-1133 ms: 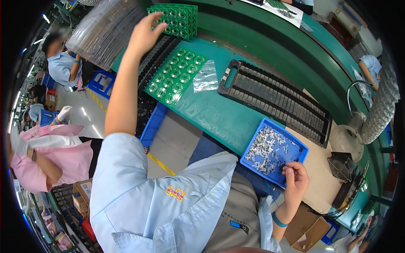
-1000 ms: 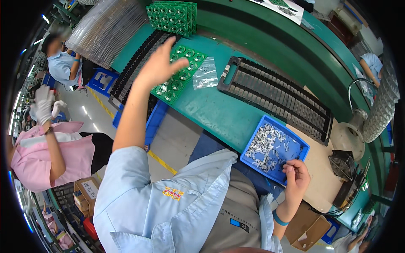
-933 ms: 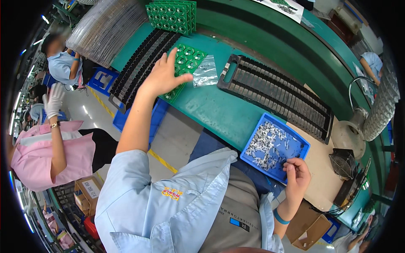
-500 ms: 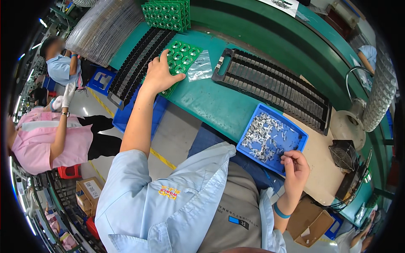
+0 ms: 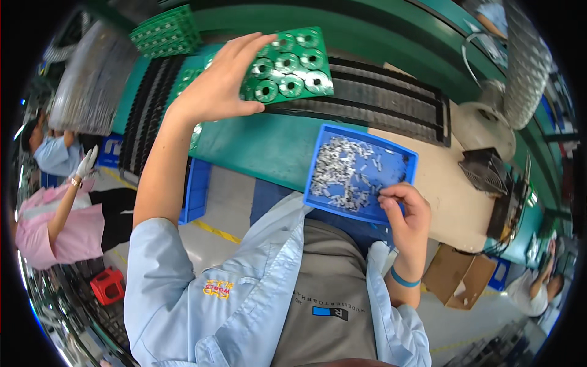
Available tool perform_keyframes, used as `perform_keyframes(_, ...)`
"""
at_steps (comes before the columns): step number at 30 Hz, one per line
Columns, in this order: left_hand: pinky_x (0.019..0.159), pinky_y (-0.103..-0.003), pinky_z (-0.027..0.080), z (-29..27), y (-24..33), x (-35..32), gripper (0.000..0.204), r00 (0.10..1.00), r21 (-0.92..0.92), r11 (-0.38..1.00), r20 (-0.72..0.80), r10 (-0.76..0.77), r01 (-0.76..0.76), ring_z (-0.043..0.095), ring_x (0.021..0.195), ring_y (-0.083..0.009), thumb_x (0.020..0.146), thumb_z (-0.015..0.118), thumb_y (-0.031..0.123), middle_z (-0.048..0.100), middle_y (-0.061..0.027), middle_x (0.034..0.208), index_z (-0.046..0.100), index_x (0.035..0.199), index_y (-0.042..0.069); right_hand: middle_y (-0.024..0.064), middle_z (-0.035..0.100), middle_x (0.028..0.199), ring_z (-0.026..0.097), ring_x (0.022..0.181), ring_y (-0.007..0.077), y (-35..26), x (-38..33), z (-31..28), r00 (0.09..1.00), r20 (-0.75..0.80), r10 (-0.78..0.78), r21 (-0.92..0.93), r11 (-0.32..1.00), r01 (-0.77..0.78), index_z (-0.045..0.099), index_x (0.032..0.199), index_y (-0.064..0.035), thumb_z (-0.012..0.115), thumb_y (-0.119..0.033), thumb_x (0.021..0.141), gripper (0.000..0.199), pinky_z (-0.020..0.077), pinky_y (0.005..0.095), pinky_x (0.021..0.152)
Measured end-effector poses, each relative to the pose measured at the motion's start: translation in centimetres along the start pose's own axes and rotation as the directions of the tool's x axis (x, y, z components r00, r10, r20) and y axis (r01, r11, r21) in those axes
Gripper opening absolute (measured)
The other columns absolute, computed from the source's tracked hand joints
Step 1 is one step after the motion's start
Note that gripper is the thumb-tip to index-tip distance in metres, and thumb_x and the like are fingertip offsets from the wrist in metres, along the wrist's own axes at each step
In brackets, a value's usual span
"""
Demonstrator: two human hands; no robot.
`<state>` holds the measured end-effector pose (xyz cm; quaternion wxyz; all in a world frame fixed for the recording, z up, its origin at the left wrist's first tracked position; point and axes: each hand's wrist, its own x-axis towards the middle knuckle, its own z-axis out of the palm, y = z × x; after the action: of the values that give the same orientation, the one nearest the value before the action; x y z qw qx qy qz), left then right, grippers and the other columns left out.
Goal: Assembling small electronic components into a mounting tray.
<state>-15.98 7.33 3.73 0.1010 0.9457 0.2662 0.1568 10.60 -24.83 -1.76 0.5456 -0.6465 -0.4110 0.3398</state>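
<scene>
My left hand (image 5: 223,82) grips a green circuit board panel (image 5: 287,63) by its left part, fingers along the far edge and thumb along the near one. The panel carries rows of ring-shaped boards and is raised above the bench. Over the near right side of a shallow blue tray (image 5: 394,160), my right hand (image 5: 408,214) is closed, thumb and fingertips together. Anything between those fingertips is too small to make out. Loose small silvery-grey parts (image 5: 336,171) are heaped in the tray's left half. More green panels (image 5: 188,78) lie beneath my left forearm and hand.
A long black slotted rack (image 5: 391,101) lies behind the tray, another (image 5: 150,104) at the left. Green panels (image 5: 165,30) stand upright at the far left. A small black fan (image 5: 486,171) and duct hose (image 5: 529,55) are at right. A person in pink (image 5: 61,214) stands left.
My left hand has lifted a circuit board panel from the bench and brought it right, over the rack. My right hand stays at the tray, fingers pinched. The whole view has shifted.
</scene>
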Motion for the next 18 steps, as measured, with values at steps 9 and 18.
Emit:
perform_keyframes(9,0.121,-0.048,0.043,7.5,3.2,10.0,0.116,0.919,-0.208,0.944,0.252,0.305,-0.256,0.044,0.148,-0.038,0.062,0.085,0.01,0.042,-0.0144,0.165,0.034,0.165,0.019,0.0079,0.07,0.094,0.057,0.076,0.0152,-0.1,-0.1,-1.1,0.994,0.057,-0.096,-0.041,0.994,0.099,0.073,0.101,0.0026,0.067,0.008,0.088,0.015,0.0479,0.0257,0.07)
perform_keyframes(18,0.118,-0.046,0.04,7.8,3.6,11.1,0.066,0.876,-0.374,0.892,0.3,0.377,-0.255,0.046,0.142,-0.0418,0.086,0.077,0.016,0.042,-0.0221,0.162,0.055,0.148,0.005,0.007,0.07,0.095,0.059,0.077,0.0202,-1.4,1.6,-0.3,0.982,0.101,-0.158,-0.445,0.876,0.187,0.074,0.102,-0.0003,0.072,0.006,0.084,0.019,0.0492,0.03,0.073)
